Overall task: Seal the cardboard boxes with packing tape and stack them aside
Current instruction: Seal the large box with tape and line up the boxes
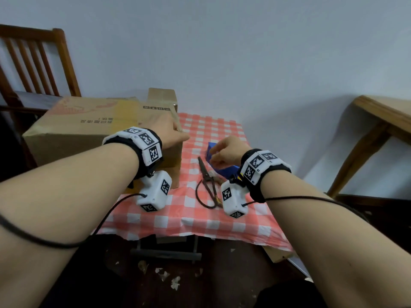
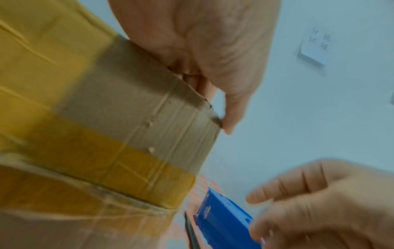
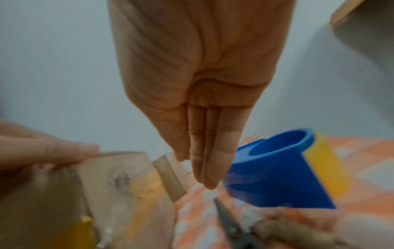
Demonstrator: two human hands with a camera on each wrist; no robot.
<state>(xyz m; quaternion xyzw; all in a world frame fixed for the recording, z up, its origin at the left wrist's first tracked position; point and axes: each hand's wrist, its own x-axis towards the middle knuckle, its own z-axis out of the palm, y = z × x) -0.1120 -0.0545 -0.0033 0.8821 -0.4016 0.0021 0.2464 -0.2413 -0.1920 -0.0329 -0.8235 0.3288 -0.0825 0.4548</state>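
A large cardboard box with yellow tape bands lies on the left of the checked table. My left hand rests flat on its top right corner; in the left wrist view the thumb presses against the box at that corner edge. My right hand hovers just over a blue tape dispenser with straight fingers and holds nothing. The dispenser carries a yellow tape roll. Whether the fingertips touch the dispenser is unclear.
Dark scissors lie on the red-and-white tablecloth between box and dispenser. A smaller cardboard box stands behind the large one. A wooden chair is at far left, a wooden table at right.
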